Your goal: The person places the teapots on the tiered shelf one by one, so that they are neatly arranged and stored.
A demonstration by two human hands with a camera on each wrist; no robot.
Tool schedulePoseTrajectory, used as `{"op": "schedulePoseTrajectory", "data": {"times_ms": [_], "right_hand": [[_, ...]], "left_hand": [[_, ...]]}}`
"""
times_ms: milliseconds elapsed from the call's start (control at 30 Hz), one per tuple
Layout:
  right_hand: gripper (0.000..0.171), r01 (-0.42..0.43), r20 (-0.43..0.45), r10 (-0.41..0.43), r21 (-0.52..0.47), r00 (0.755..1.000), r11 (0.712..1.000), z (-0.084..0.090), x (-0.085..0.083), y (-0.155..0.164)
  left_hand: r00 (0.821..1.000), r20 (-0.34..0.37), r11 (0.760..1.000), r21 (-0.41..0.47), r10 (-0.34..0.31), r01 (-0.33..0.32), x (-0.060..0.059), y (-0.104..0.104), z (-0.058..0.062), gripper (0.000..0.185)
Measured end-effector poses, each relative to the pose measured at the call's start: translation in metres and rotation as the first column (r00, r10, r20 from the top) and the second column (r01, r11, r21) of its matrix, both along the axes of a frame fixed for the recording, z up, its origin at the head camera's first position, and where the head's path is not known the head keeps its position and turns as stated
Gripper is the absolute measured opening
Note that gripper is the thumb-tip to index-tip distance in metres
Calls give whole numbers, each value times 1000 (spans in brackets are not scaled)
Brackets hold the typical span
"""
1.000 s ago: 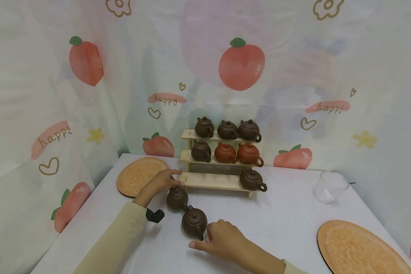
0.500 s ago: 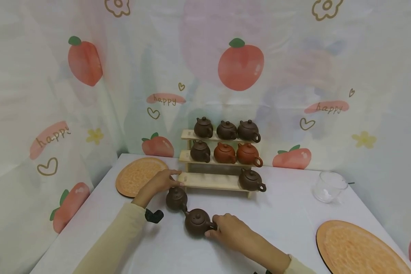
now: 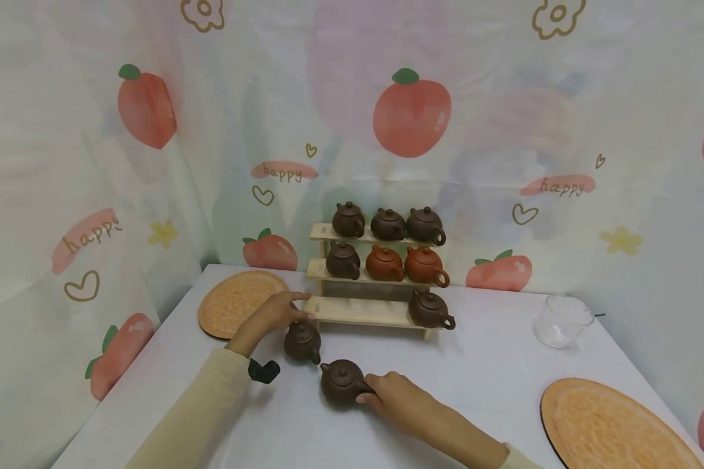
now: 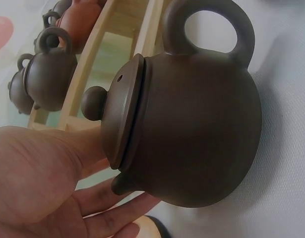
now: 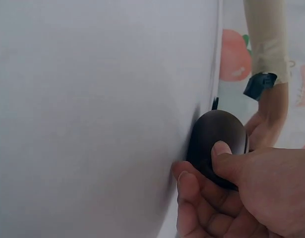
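Note:
Two dark brown clay teapots stand on the white table in front of a stepped wooden rack (image 3: 358,311). My right hand (image 3: 394,396) grips the nearer teapot (image 3: 340,383) at its handle side. In the right wrist view the thumb of that hand (image 5: 251,198) presses on this teapot (image 5: 216,134) and the fingers curl beneath it. My left hand (image 3: 274,312) lies with straight fingers against the farther teapot (image 3: 302,342), by the rack's left end. The left wrist view shows this teapot (image 4: 192,124) large, with the palm of that hand (image 4: 33,183) open beside its lid.
The rack carries three dark teapots on top, one dark and two reddish in the middle, and one dark teapot (image 3: 429,309) at the bottom right. Round orange mats lie at the back left (image 3: 237,301) and front right (image 3: 616,426). A glass cup (image 3: 563,319) stands right.
My right hand has taken hold of the nearer teapot and turned it, so its spout now points away to the left. The left hand has stayed put.

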State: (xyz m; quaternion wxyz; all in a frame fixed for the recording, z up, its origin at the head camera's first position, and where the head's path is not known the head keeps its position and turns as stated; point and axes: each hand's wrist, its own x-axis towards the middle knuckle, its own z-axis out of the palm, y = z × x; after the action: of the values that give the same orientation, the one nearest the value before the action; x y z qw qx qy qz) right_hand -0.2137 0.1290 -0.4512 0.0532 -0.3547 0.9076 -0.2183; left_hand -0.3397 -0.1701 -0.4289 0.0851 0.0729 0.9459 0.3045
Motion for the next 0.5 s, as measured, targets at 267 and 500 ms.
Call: {"op": "schedulePoseTrajectory", "data": {"times_ms": [267, 500], "right_hand": [[27, 71, 13, -70, -35, 997, 997, -1, -2, 26], [27, 179, -16, -179, -28, 984, 984, -1, -7, 41]], "left_hand": [[1000, 12, 1000, 11, 4, -5, 1, -2, -1, 63], [1000, 23, 1000, 22, 6, -7, 1, -1, 1, 65]]}}
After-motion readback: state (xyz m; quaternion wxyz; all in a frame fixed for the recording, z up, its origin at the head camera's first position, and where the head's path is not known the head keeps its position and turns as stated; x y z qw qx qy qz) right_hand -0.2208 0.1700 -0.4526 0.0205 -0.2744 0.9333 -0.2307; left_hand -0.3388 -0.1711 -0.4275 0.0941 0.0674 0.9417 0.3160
